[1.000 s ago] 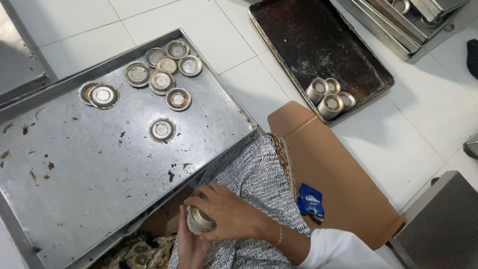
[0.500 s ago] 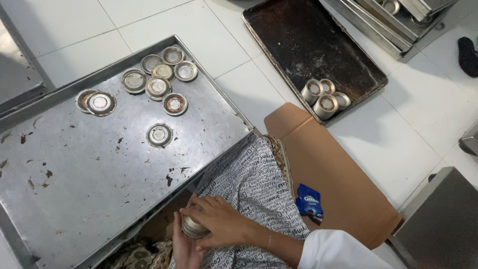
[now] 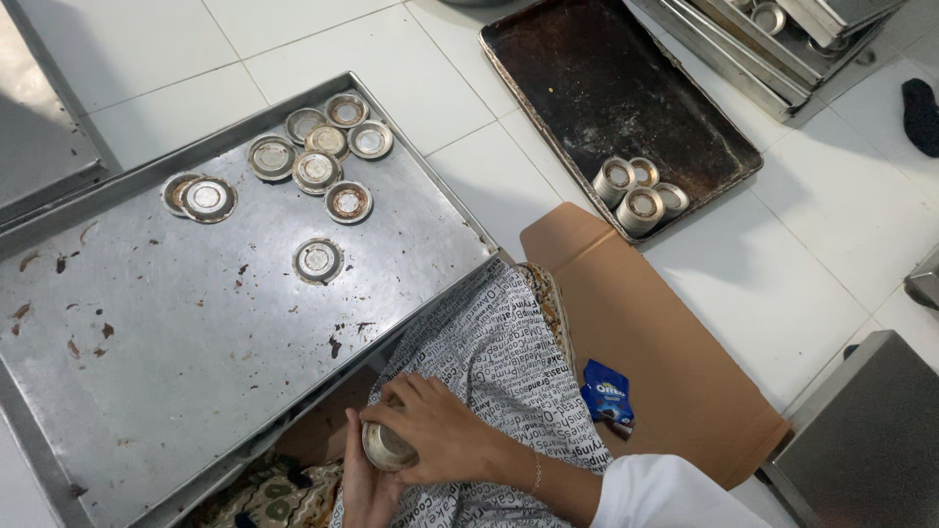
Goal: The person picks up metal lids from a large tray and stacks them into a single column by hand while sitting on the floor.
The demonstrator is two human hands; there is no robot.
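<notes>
Low over the person's lap, between both hands, sits a small round metal tin (image 3: 388,448), its open mouth tilted up toward the camera. The right hand (image 3: 440,435) curls over it from the side, fingers wrapped around the rim; the left hand (image 3: 364,484) comes up from beneath with its palm against the tin's underside, though its fingers are mostly hidden, so I can't tell quite how they grip. Under the hands lies a grey printed cloth (image 3: 509,362) draped over the knees. Just beyond them, up and to the left, a big scuffed steel tray (image 3: 147,352) carries a cluster of similar tins (image 3: 313,161) at its far end. To the right of the hands a brown cardboard sheet (image 3: 665,342) lies on the white tiles with a small blue wrapper (image 3: 608,391) on it. Farther off, a dark baking tray (image 3: 606,68) holds a few more tins.
</notes>
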